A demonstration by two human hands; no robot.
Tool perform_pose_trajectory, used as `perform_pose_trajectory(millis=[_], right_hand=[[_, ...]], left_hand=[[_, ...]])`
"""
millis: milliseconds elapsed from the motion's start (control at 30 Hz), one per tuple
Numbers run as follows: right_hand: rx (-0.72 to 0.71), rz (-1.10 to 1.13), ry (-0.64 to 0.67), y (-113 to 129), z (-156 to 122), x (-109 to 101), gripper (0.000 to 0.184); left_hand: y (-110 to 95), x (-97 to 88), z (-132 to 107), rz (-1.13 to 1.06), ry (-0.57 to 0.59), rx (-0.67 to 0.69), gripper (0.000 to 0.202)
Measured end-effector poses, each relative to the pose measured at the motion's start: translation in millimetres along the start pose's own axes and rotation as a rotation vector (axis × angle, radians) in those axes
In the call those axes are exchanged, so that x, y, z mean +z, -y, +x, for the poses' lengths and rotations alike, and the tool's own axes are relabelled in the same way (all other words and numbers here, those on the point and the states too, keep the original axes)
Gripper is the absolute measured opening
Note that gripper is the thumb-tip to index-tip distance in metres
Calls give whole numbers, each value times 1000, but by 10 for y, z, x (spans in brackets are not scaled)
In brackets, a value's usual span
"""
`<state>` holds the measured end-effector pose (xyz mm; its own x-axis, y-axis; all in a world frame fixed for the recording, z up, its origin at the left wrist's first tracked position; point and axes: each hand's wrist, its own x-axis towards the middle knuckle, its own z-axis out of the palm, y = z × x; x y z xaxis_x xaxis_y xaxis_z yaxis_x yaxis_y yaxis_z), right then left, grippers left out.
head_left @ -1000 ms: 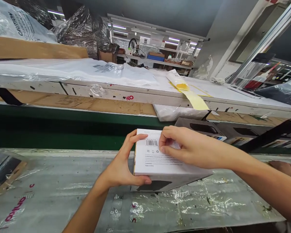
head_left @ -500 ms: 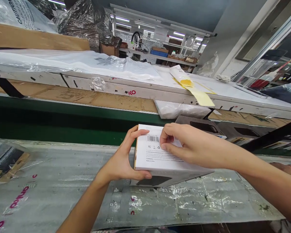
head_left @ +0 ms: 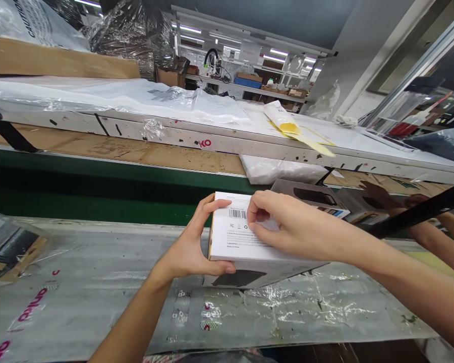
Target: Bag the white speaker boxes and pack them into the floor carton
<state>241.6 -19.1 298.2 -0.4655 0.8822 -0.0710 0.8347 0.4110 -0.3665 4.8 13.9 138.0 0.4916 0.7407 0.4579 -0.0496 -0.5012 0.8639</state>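
Note:
A white printed carton box (head_left: 245, 254), with a barcode and small text on its upper face, rests on the plastic-covered work surface (head_left: 117, 302). My left hand (head_left: 191, 247) grips its left end, fingers over the far edge and thumb on the near side. On the upper face, beside the barcode, my right hand (head_left: 272, 222) lies with fingers curled and thumb close to them. Whatever the right fingertips may hold is hidden. My right hand and forearm cover much of the box's right part.
Beyond the surface runs a green conveyor belt (head_left: 79, 186), with grey boxes (head_left: 310, 196) at right. Another person's arms (head_left: 439, 227) reach in at far right. A packaged box (head_left: 11, 247) sits at left. A yellow strip (head_left: 314, 143) overhangs the shelf above.
Another person's arms have come further into view among the boxes at right. The hanging yellow strip has lifted. My hands and the box stay nearly the same.

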Motion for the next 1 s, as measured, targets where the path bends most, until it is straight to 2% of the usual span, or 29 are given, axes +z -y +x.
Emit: perform_pose_trajectory(millis=[133, 233, 300, 333, 400, 433, 533, 600, 633, 700, 767, 800, 867, 1000], right_hand=[[25, 171, 27, -83, 93, -4, 27], [12, 345, -48, -166, 169, -16, 14], [-20, 415, -135, -236, 144, -20, 7], [-42, 416, -193, -278, 102, -16, 10], [-53, 344, -336, -388, -19, 20, 14], [-41, 288, -413, -459, -82, 54, 14], [20, 238, -508, -701, -191, 198, 23], [65, 318, -479, -834, -186, 291, 36], [82, 355, -465, -879, -171, 326, 41], [90, 395, -466, -931, -141, 373, 46], [77, 405, -494, -946, -126, 392, 47], [75, 410, -506, -949, -124, 395, 48], [76, 418, -503, -955, -128, 396, 49], [68, 413, -472, -972, -135, 396, 49]], left_hand=[[2, 17, 12, -18, -3, -15, 109], [-27, -36, -10, -13, 18, -62, 112], [-99, -159, -28, -3, 89, -92, 120], [-160, -254, -25, 3, 122, -92, 123], [-340, -508, 32, 33, 120, -55, 113], [-459, -662, 98, 61, 58, -18, 99], [-876, -1219, 467, 278, -331, 145, 50], [-1124, -1658, 819, 573, -589, 187, 43], [-1214, -1887, 1001, 756, -670, 131, 45], [-1309, -2323, 1327, 1099, -705, -184, 45], [-1298, -2664, 1558, 1199, -707, -418, 42], [-1266, -2785, 1634, 1210, -710, -495, 40], [-1187, -2926, 1720, 1219, -732, -563, 34], [-1115, -2976, 1767, 1253, -768, -531, 22]])
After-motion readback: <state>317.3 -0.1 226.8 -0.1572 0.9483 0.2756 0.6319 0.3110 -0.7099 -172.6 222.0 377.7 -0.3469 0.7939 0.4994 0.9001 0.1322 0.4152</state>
